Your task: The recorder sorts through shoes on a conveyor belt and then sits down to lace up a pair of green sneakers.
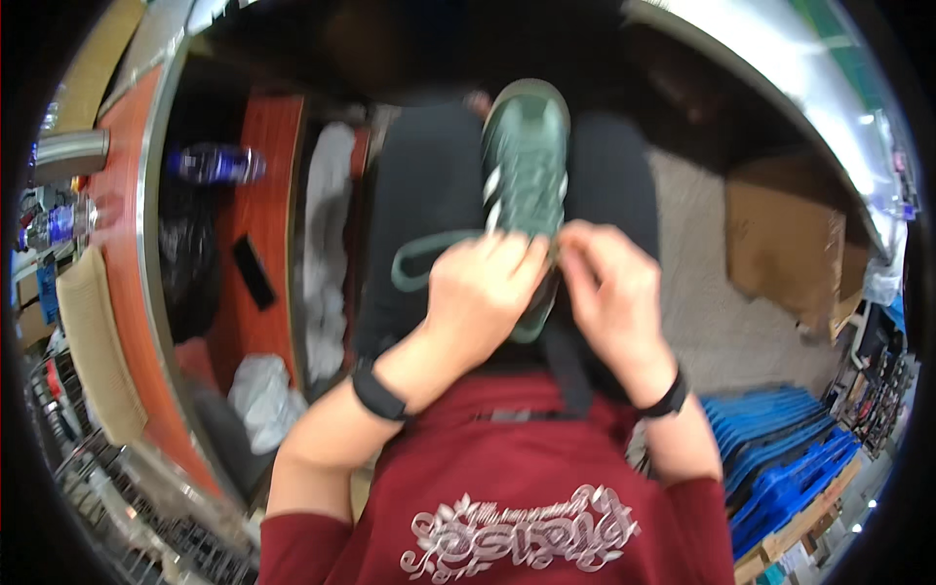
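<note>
A green sneaker (526,146) with white side stripes rests between my thighs, its toe pointing away from me. My left hand (478,297) is closed over the upper end of the lacing, near the shoe's opening. From it a green shoelace (397,268) loops out to the left over my dark trouser leg. My right hand (616,292) meets it from the other side, thumb and fingers pinched together at the lacing. The two hands' fingertips nearly touch, and they hide the knot area and part of the tongue. The heel shows below them.
On the left is a red-brown wooden desk (127,195) with a bottle (219,164), a black phone (254,273) and a white plastic bag (263,400) by its shelf. Brown cardboard (785,239) lies on the floor at right. Blue plastic pieces (780,448) are stacked at lower right.
</note>
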Available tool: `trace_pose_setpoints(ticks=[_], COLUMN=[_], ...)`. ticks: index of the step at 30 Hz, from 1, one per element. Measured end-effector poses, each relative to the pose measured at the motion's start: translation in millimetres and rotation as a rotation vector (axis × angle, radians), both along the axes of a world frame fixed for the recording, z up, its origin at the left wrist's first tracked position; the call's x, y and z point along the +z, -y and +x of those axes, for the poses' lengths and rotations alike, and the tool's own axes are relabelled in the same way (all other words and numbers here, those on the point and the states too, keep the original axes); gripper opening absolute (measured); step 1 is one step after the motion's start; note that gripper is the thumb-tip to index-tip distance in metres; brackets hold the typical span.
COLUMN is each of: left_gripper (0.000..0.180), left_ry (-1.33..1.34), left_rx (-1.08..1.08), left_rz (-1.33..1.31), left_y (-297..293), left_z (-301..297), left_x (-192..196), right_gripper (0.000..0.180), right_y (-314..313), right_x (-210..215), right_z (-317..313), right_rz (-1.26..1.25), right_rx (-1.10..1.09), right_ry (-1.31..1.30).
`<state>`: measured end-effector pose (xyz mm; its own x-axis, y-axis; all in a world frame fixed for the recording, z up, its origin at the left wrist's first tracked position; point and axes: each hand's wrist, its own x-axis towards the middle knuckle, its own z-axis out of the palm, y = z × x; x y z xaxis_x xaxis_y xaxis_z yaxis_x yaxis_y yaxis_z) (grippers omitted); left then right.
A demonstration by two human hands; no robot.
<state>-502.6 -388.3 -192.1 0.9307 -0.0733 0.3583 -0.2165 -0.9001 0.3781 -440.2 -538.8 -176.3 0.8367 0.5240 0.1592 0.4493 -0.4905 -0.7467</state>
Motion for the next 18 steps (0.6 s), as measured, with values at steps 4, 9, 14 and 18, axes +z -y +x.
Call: trace_pose_setpoints(ticks=[4,9,14,18], left_gripper=[0.025,0.017,0.01,0.008], left_ry=[-0.029,-0.05,-0.088,-0.346], left_rx=[-0.003,0.001,-0.049,-0.139], left_rz=[-0.008,-0.1,-0.126,-0.363], left_y=[3,1,-1,-22], left_z=[-6,-13,-18,-38], left_x=[-6,-14,11,45], right_gripper=[0.025,0.042,0.041,0.02], right_y=[-1,4,0,1], right_x=[-15,-13,0,-10], right_z=[-15,-29,-34,-35], right_rz=[-0.031,-0.077,-0.255,-0.055], right_rx=[-0.078,0.109,0.139,0.204], right_ry=[-0.052,0.076,0.302,0.132])
